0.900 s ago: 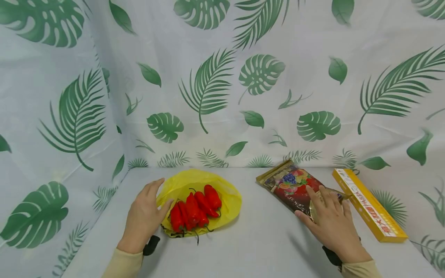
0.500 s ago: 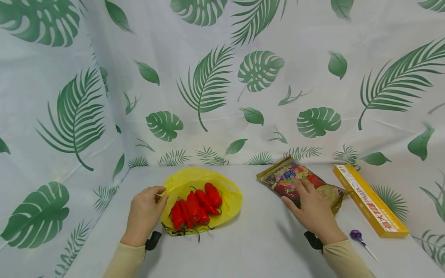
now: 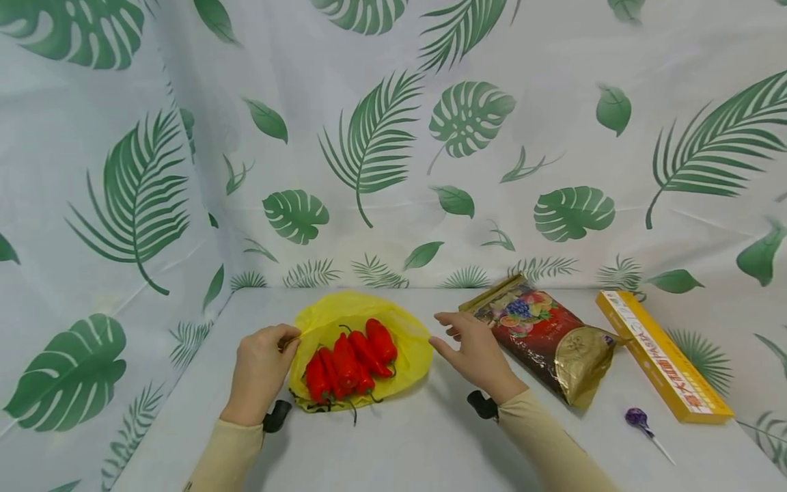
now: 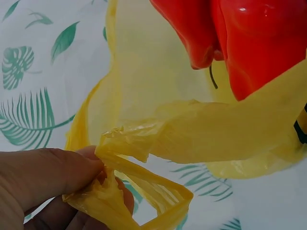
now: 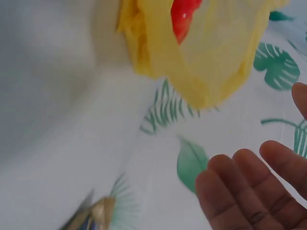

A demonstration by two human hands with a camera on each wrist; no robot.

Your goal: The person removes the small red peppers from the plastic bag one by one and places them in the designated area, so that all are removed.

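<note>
A yellow plastic bag (image 3: 410,355) lies on the table with several red peppers (image 3: 347,362) on it. At the bag's left edge, my left hand (image 3: 258,372) pinches the thin plastic; the left wrist view shows a handle loop (image 4: 163,191) gathered between thumb and fingers. My right hand (image 3: 479,352) hovers just off the bag's right edge, fingers spread and slightly bent. In the right wrist view its fingers (image 5: 240,191) hold nothing and stay apart from the bag (image 5: 206,72).
Behind the right hand lies a red and gold foil package (image 3: 553,342). Right of it is a long yellow pasta box (image 3: 667,359). A purple lollipop (image 3: 637,417) lies on the white table (image 3: 393,451) in front. A leaf-print sheet (image 3: 393,137) backs the table.
My right hand has moved left from over the foil package to beside the bag, uncovering the lollipop. My left hand has closed from a spread pose onto the bag's left edge.
</note>
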